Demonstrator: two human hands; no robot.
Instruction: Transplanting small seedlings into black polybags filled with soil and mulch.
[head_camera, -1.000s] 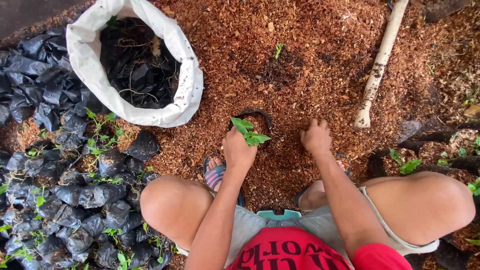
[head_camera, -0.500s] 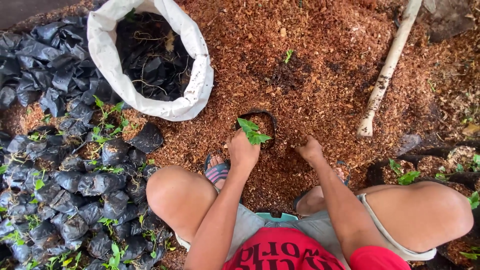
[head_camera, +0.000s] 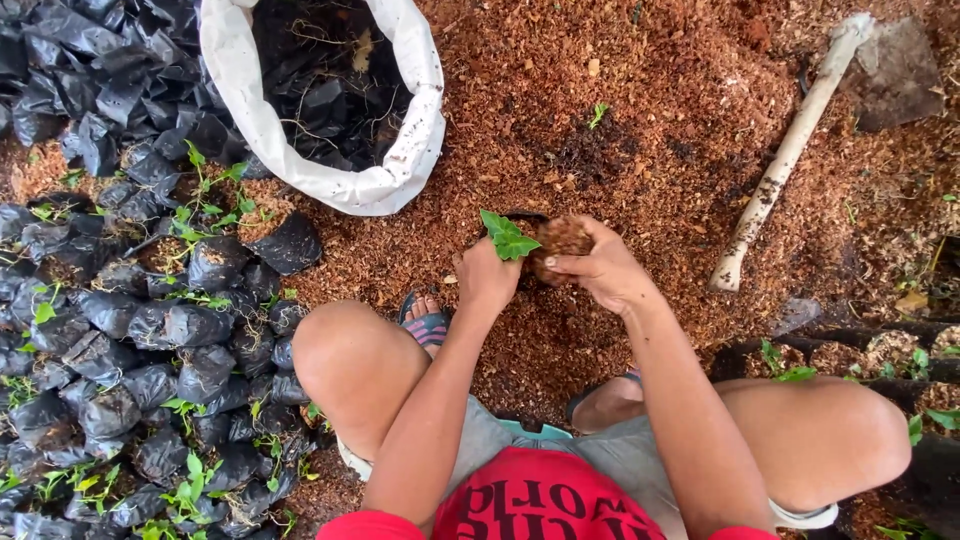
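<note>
**Seedling held over a small black bag, with a handful of mulch**

A green seedling (head_camera: 509, 237) stands at the mouth of a small black planting bag (head_camera: 522, 218), which sits on the reddish-brown mulch floor (head_camera: 640, 150) just in front of the squatting person's knees. The left hand (head_camera: 487, 278) has its grip closed around the seedling's stem, leaves showing above the fingers. The right hand (head_camera: 600, 268) is cupped, its grip closed on a clump of mulch (head_camera: 562, 238) held against the bag's rim, just beside the leaves. A white sack (head_camera: 330, 175) of black bags lies open to the upper left. Filled black seedling bags (head_camera: 150, 340) crowd the left side. A pale-handled tool (head_camera: 785, 160) lies well apart on the right.
</note>
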